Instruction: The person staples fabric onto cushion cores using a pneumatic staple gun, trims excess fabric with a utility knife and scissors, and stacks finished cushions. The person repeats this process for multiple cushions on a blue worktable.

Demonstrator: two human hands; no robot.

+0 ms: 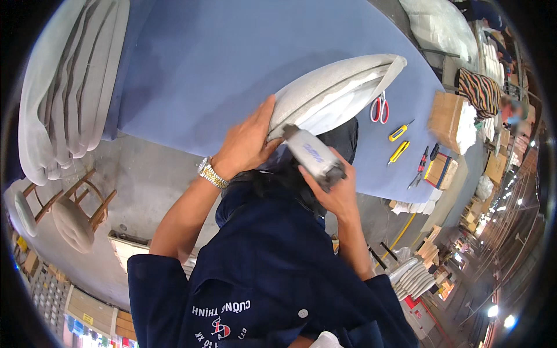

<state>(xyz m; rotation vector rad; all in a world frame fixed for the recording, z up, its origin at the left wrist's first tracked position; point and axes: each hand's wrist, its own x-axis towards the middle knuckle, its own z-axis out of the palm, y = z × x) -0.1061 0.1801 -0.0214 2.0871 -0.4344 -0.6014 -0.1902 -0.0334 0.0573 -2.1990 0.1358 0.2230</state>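
Note:
My left hand (246,142), with a metal watch on its wrist, is closed on the near left end of a light grey upholstered cushion (331,87). The cushion is tilted up on its edge, and folds of its fabric and white underside face me. In my right hand (339,191) is a blocky grey-and-black staple gun (313,153), slightly blurred. Its black nose is close to the cushion's lower left edge, beside my left fingers; whether they touch I cannot tell. Red-handled scissors (380,108) lie on the table just right of the cushion.
The blue-covered table (203,64) carries a yellow screwdriver (400,132), a yellow cutter (398,152), red-handled pliers (419,168) and a cardboard box (447,122). Several grey cushions (75,87) stand stacked at the left. Wooden chairs (75,217) are on the floor at lower left.

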